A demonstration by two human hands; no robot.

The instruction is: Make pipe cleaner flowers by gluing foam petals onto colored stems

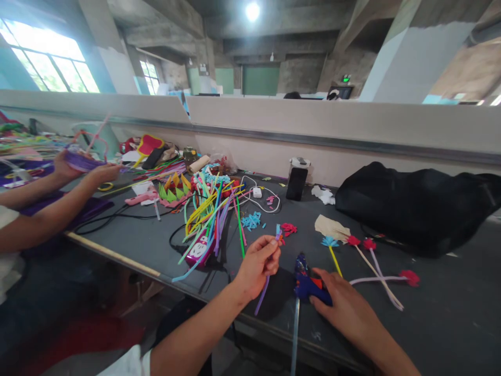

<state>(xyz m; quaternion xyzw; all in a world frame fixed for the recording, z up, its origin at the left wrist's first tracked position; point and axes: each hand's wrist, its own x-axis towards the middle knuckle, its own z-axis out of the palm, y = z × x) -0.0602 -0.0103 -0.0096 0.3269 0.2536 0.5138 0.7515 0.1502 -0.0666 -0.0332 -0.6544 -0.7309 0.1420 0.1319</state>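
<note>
My left hand point(259, 266) pinches a purple pipe cleaner point(262, 296) near its upper end, where small blue and orange pieces show above the fingertips. The lower end of the stem hangs below the hand. My right hand point(346, 303) is closed round the handle of a dark blue glue gun point(307, 286), which lies low over the table with a clear glue stick point(295, 334) out of its back. Beyond the left hand lie a pile of short blue pieces point(251, 221) and a pile of red pieces point(288, 229). Right of the gun rest finished-looking pipe-cleaner flowers, one with a blue head point(330, 241).
A bundle of colourful pipe cleaners point(213, 214) lies across a purple power strip point(198, 250). A phone point(297, 184) leans against a cup. A black bag point(415, 206) fills the back right. At left, a co-worker's hands point(102, 173) hold purple strands near a pink glue gun point(141, 197).
</note>
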